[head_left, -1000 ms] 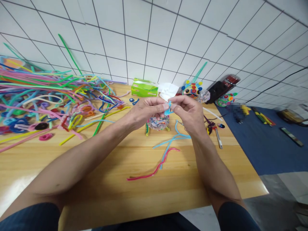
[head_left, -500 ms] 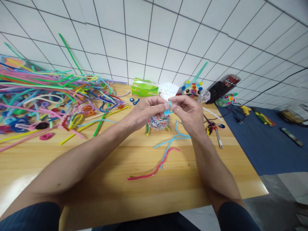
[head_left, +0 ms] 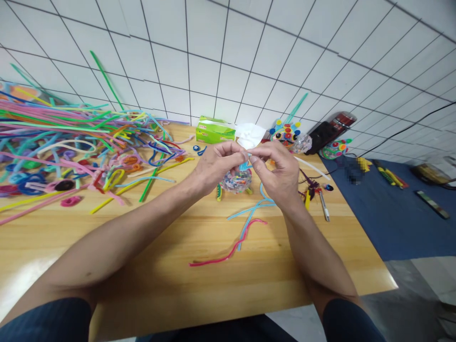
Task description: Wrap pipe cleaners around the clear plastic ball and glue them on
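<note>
Both hands meet fingertip to fingertip over the middle of the table. My left hand (head_left: pixel 224 164) pinches a small bent piece of light-blue pipe cleaner (head_left: pixel 245 166), and my right hand (head_left: pixel 276 168) grips the same piece from the other side. Fingers hide much of it. Just beneath them sits a clear ball with colourful filling (head_left: pixel 235 182), with green bits at its lower left. Long light-blue pipe cleaners (head_left: pixel 245 223) cross on the table below my right hand, and a red one (head_left: pixel 228 258) lies curved over them.
A large heap of coloured pipe cleaners (head_left: pixel 71 142) covers the left side. Behind the hands stand a green tissue box (head_left: pixel 215 130) and a decorated figure (head_left: pixel 286 133). To the right lie a pen (head_left: pixel 324 206) and a blue mat (head_left: pixel 384 213) with tools.
The fingertips have drawn closer together over the light-blue piece, and less of it shows. My right hand has shifted slightly left.
</note>
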A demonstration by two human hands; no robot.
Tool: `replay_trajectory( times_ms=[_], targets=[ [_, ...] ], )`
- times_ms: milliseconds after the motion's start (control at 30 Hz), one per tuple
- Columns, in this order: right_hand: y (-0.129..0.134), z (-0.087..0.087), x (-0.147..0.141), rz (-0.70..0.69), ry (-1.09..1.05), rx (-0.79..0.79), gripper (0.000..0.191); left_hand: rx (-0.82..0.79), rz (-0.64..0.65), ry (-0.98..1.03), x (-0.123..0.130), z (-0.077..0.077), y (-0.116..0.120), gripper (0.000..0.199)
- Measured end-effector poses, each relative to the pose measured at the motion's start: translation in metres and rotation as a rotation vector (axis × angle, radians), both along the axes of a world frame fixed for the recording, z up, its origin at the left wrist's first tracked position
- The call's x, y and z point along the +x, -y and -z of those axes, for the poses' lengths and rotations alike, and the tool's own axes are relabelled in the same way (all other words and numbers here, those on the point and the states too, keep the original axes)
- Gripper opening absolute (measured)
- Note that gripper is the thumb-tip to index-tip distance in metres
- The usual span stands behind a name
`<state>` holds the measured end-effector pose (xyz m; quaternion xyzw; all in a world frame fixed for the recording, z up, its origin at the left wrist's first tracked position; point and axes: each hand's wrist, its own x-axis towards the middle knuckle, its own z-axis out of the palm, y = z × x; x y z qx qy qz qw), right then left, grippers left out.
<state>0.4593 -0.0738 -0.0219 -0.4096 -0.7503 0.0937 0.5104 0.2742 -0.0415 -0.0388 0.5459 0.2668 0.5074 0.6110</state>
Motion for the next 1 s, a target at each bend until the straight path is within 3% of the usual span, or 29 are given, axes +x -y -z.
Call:
replay_trajectory(
  times_ms=[233, 433, 600, 767, 1000],
  targets=[
    [-0.002, 0.005, 0.0, -0.028, -0.065, 0.019, 0.008, 0.115, -0.08, -0.032, 0.002, 0.0, 0.004, 0.024],
    [-0.003, 0.005, 0.004, -0.062, -0.265, -0.223, 0.033, 0.371, -0.286, -0.16, 0.005, 0.0, 0.012, 0.016],
    [-0.004, 0.004, 0.005, -0.104, -0.257, -0.295, 0.033, 0.502, -0.356, -0.262, 0.002, -0.003, 0.017, 0.014],
    [-0.004, 0.002, 0.005, -0.102, -0.226, -0.293, 0.032, 0.478, -0.333, -0.274, 0.002, -0.001, 0.015, 0.014],
    [-0.001, 0.0, 0.003, -0.092, -0.247, -0.251, 0.032, 0.332, -0.204, -0.121, 0.004, 0.005, 0.011, 0.036]
  ],
)
